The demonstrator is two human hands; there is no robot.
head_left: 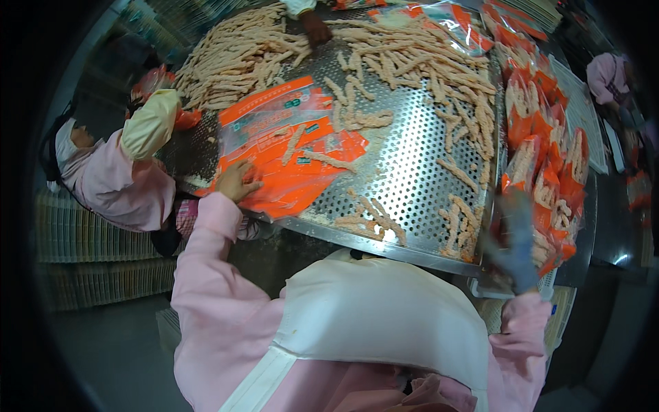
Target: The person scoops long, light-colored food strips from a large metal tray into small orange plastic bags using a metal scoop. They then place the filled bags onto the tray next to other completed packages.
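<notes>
My bare left hand (238, 181) rests on flat orange-and-clear plastic bags (288, 190) that bear printing, its fingers bent and apart. These bags lie on a perforated metal tray table (406, 154). A few crumb-coated food sticks (329, 160) lie on top of them. My right hand (517, 242), in a grey-blue glove, is motion-blurred at the table's right rim. It is beside filled bags of sticks (545, 190); whether it grips anything cannot be made out. Loose sticks (458, 226) lie on the metal to its left.
Heaps of coated sticks (237, 56) cover the far side, where another person's hand (316, 31) reaches in. A co-worker (128, 180) at the left handles an orange bag (186, 119). More clear-and-orange bags (453, 26) lie at the far right. Another person (607, 80) is beyond.
</notes>
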